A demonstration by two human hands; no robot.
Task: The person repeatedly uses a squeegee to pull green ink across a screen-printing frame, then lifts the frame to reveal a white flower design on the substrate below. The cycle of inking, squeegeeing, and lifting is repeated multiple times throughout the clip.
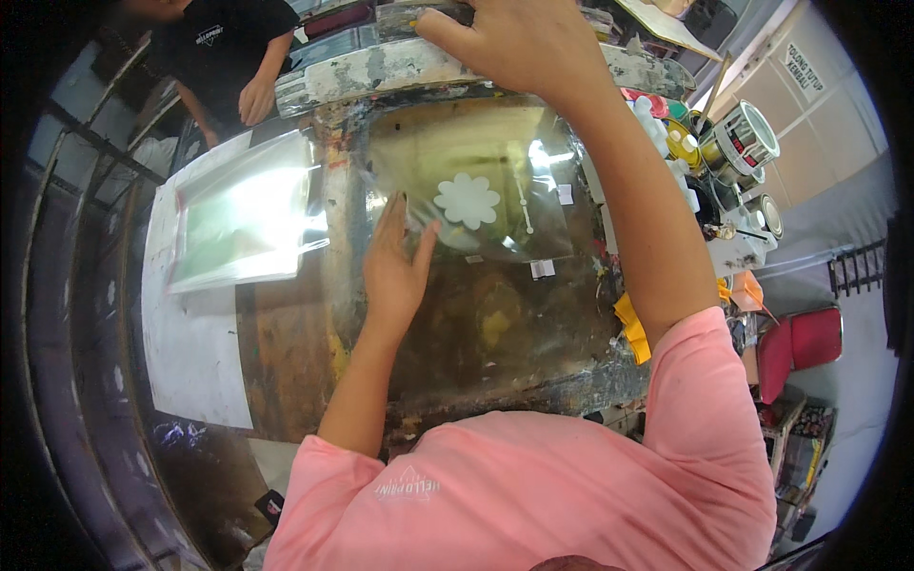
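My left hand lies at the near left corner of a clear plastic sheet, fingers stretched and thumb apart, touching the film. The film is glossy and slightly buckled near the fingertips. A pale scalloped flower shape shows on or under it, beside a thin light line with small dots. My right hand reaches over a worn, paint-stained wooden beam at the far edge. Its thumb sticks out to the left; the other fingers are cut off by the picture's top, so its grip is hidden.
A stack of clear sheets rests on white board at the left. Cans and bottles crowd the right, near an orange-yellow cloth. Another person's hand hangs at the far left. A red chair stands right.
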